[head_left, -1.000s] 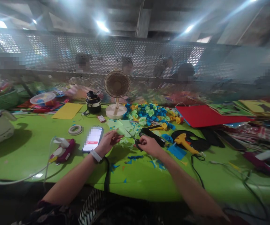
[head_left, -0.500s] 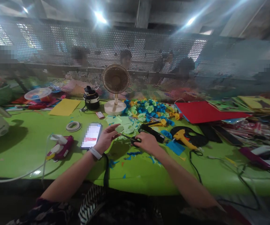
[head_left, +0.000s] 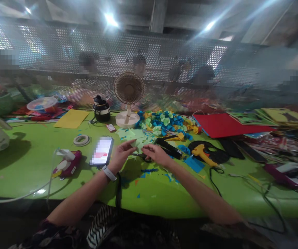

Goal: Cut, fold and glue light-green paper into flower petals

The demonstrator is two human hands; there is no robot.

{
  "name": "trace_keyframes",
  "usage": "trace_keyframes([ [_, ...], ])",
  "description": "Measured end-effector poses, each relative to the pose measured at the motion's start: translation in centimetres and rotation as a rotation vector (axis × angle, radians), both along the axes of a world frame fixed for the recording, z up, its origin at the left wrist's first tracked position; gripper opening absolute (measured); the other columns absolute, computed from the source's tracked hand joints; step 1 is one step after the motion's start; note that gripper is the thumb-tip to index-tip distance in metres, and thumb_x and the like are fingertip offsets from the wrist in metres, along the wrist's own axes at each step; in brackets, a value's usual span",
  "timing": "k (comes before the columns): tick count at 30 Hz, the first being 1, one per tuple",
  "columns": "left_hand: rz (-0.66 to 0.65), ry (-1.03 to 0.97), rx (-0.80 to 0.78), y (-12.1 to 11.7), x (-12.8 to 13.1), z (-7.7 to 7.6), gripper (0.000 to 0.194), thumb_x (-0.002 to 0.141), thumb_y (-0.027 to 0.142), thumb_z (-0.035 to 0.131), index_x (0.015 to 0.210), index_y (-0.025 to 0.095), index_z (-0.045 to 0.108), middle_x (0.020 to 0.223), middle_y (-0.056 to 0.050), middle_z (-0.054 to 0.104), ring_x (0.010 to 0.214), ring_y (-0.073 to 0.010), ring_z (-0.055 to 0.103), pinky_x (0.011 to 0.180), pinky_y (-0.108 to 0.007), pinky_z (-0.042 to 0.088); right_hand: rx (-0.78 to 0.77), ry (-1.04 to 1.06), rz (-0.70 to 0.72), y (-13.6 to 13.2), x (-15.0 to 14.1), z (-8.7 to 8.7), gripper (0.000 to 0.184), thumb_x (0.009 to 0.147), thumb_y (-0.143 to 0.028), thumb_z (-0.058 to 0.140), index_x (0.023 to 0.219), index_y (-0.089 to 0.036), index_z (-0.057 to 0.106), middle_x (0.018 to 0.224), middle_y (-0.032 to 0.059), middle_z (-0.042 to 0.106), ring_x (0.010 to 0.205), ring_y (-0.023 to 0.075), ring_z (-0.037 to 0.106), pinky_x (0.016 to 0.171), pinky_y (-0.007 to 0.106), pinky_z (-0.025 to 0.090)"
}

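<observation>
My left hand [head_left: 120,157], a pale watch on its wrist, has thumb and fingertips pinched together on a small light green paper piece [head_left: 137,144], whose outline blends with the scraps behind it. Facing it closely, my right hand [head_left: 157,154] has its fingertips near the same piece. Black-handled scissors [head_left: 141,157] sit beneath the right fingers, apparently still in that hand's grip, blades toward the left. Light green paper scraps [head_left: 130,133] lie just beyond both hands. A pile of blue, green and yellow paper flowers [head_left: 165,119] is farther back.
A phone [head_left: 102,150] and tape roll [head_left: 81,139] lie left, near a purple power strip [head_left: 68,165]. A fan [head_left: 128,89] and black bottle [head_left: 101,110] stand behind. To the right are a yellow glue gun [head_left: 203,154], its cord, and red sheets [head_left: 231,124].
My right hand has moved left and turned, bringing its fingertips close to the left ones. The scissors have swung lower beneath the hand. My left hand has shifted slightly right.
</observation>
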State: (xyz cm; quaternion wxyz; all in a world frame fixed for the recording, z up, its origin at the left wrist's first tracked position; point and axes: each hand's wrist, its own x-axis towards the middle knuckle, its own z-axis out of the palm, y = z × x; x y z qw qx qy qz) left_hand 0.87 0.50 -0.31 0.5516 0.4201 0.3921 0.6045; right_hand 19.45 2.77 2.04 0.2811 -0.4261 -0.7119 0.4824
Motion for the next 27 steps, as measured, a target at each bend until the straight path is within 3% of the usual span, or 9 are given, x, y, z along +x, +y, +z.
trace_keyframes([
  [4,-0.057,-0.080,-0.037,-0.1,-0.1,0.1,0.042,0.060,0.023,0.083,0.101,0.016,0.072,0.074,0.001,0.069,0.068,-0.0090,0.061,0.071,-0.021,0.049,-0.073,0.060,0.000,0.2,-1.1,-0.2,0.048,0.069,-0.065,0.065,0.073,-0.019,0.052,0.062,-0.0020,0.057,0.054,0.0112,0.053,0.050,0.023,0.039],
  [7,-0.068,-0.138,-0.126,0.0,-0.5,0.8,0.039,0.059,0.023,0.084,0.096,0.016,0.072,0.083,-0.002,0.071,0.073,-0.0105,0.064,0.072,-0.021,0.051,-0.134,0.094,-0.008,0.7,-1.0,-0.2,0.047,0.069,-0.064,0.066,0.073,-0.019,0.050,0.061,-0.0030,0.057,0.051,0.0097,0.052,0.048,0.021,0.037],
  [11,-0.174,-0.014,-0.190,0.1,-1.1,1.4,0.044,0.062,0.026,0.082,0.103,0.018,0.070,0.083,-0.003,0.070,0.068,-0.0109,0.064,0.062,-0.020,0.051,-0.169,0.029,0.111,1.1,-0.4,0.2,0.045,0.068,-0.060,0.069,0.074,-0.018,0.051,0.063,-0.0028,0.060,0.051,0.0091,0.053,0.051,0.022,0.041],
  [14,-0.293,0.127,-0.215,0.4,-1.3,1.1,0.040,0.060,0.026,0.084,0.095,0.013,0.071,0.069,-0.002,0.067,0.058,-0.0092,0.060,0.056,-0.019,0.049,-0.195,-0.076,0.263,1.5,0.3,0.5,0.042,0.068,-0.055,0.071,0.072,-0.018,0.052,0.062,-0.0024,0.060,0.053,0.0105,0.054,0.055,0.024,0.044],
  [16,-0.357,0.192,-0.236,0.6,-1.4,0.6,0.038,0.058,0.026,0.085,0.090,0.012,0.070,0.061,0.001,0.062,0.053,-0.0082,0.057,0.054,-0.019,0.048,-0.177,-0.125,0.291,1.9,0.7,0.5,0.037,0.073,-0.052,0.067,0.074,-0.017,0.055,0.064,-0.0015,0.061,0.055,0.0117,0.056,0.057,0.025,0.045],
  [18,-0.384,0.265,-0.246,0.7,-1.3,0.0,0.040,0.059,0.028,0.083,0.092,0.012,0.069,0.059,0.002,0.061,0.052,-0.0089,0.056,0.054,-0.020,0.047,-0.056,-0.199,0.204,2.5,0.9,0.4,0.028,0.080,-0.044,0.061,0.079,-0.016,0.058,0.067,-0.0003,0.062,0.059,0.0131,0.057,0.060,0.026,0.046],
  [22,-0.353,0.481,-0.180,1.0,-1.3,-1.2,0.039,0.064,0.031,0.078,0.094,0.010,0.067,0.059,0.002,0.061,0.050,-0.0089,0.052,0.050,-0.020,0.039,0.386,-0.550,-0.014,3.7,-0.3,0.1,0.015,0.086,-0.028,0.053,0.089,-0.017,0.064,0.088,0.0051,0.069,0.079,0.0172,0.061,0.072,0.028,0.045],
  [25,-0.329,0.569,-0.117,1.2,-1.3,-2.0,0.038,0.066,0.033,0.074,0.096,0.010,0.067,0.061,0.001,0.063,0.052,-0.0104,0.053,0.052,-0.022,0.038,0.599,-0.832,0.022,4.3,-2.3,-0.3,0.025,0.088,-0.028,0.053,0.108,-0.016,0.062,0.115,0.0113,0.065,0.105,0.0228,0.058,0.085,0.030,0.043],
  [27,-0.330,0.601,-0.089,1.3,-1.3,-2.4,0.037,0.068,0.033,0.071,0.097,0.010,0.067,0.066,-0.002,0.066,0.057,-0.0127,0.057,0.055,-0.023,0.040,0.649,-0.940,0.053,4.6,-3.5,-0.6,0.033,0.088,-0.030,0.054,0.115,-0.013,0.060,0.120,0.0146,0.063,0.113,0.0258,0.055,0.090,0.032,0.041],
])
